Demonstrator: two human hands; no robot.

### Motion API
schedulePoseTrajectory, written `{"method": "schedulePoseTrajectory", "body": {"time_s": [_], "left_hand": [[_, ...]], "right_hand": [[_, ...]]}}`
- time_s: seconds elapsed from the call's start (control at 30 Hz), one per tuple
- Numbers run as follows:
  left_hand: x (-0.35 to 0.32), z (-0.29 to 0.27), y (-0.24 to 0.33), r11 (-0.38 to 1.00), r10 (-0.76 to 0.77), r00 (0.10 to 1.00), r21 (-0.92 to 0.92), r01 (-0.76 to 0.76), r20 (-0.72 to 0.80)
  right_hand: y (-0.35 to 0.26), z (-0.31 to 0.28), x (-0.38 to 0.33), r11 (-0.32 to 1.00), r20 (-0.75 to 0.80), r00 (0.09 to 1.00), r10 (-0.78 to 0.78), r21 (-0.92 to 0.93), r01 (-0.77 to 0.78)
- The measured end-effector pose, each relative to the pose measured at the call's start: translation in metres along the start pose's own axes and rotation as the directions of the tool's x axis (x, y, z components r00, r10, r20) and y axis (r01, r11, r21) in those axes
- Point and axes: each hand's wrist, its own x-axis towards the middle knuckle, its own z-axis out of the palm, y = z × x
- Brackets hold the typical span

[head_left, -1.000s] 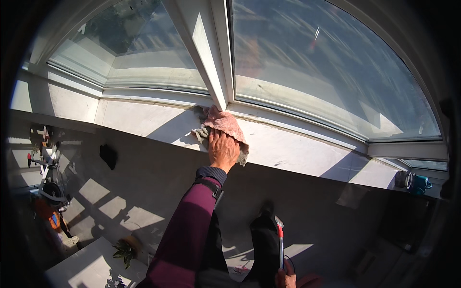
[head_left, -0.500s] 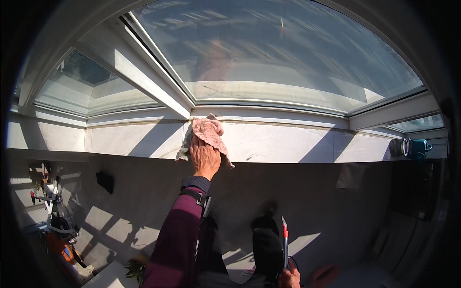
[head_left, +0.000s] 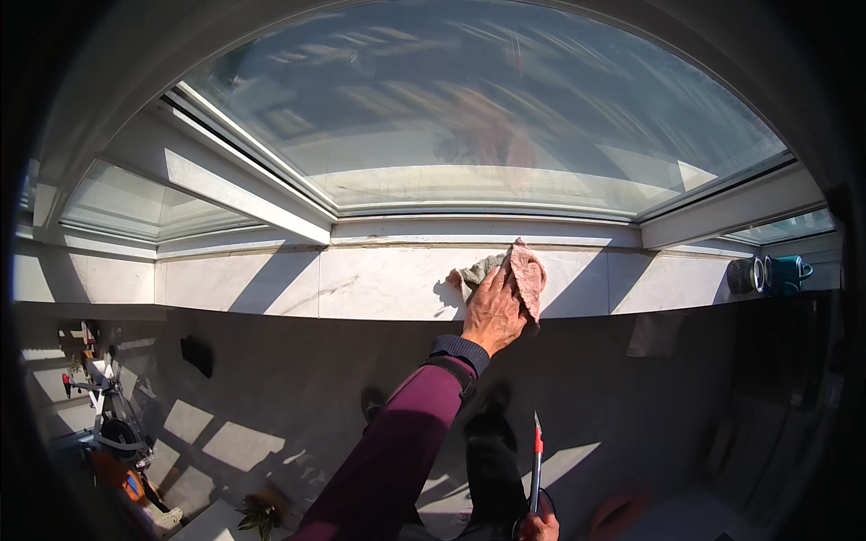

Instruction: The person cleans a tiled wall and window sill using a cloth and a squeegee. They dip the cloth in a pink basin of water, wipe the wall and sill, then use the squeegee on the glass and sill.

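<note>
Left hand (head_left: 494, 314) holds bunched pink-and-grey cloth (head_left: 530, 278) on white marbled sill (head_left: 388, 293); right hand (head_left: 540, 525) grasps slim red-and-silver tool (head_left: 537, 460). Sill seemingly part-clean: grey streaks (head_left: 339, 287) visible.

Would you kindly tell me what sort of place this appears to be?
Probably a sunlit room, perhaps in a home: a large window pane spans the top, a pale sill runs beneath it, and a leafy plant shows at lower left.

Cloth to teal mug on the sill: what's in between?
Head view: from the cloth, sill crossed by shadow bands and a joint line, then a dark round container right beside the teal mug.
</note>
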Motion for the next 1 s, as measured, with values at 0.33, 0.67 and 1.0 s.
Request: {"method": "schedulePoseTrajectory", "body": {"time_s": [0.33, 0.67, 1.0], "left_hand": [[-0.172, -0.024, -0.168, 0.727, -0.645, 0.707, 0.05, 0.684, -0.288], [-0.221, -0.049, -0.248, 0.758, -0.624, 0.752, 0.07, 0.649, -0.21], [-0.227, -0.055, -0.248, 0.792, -0.598, 0.783, 0.021, 0.61, -0.172]], "right_hand": [[-0.092, 0.03, -0.021, 0.763, 0.243, 0.841, -0.483, -0.354, 0.541], [-0.18, 0.275, 0.036, 0.432, 0.528, 0.523, -0.669, -0.297, 0.852], [-0.173, 0.326, 0.019, 0.214, 0.526, 0.457, -0.717, -0.459, 0.863]]}}
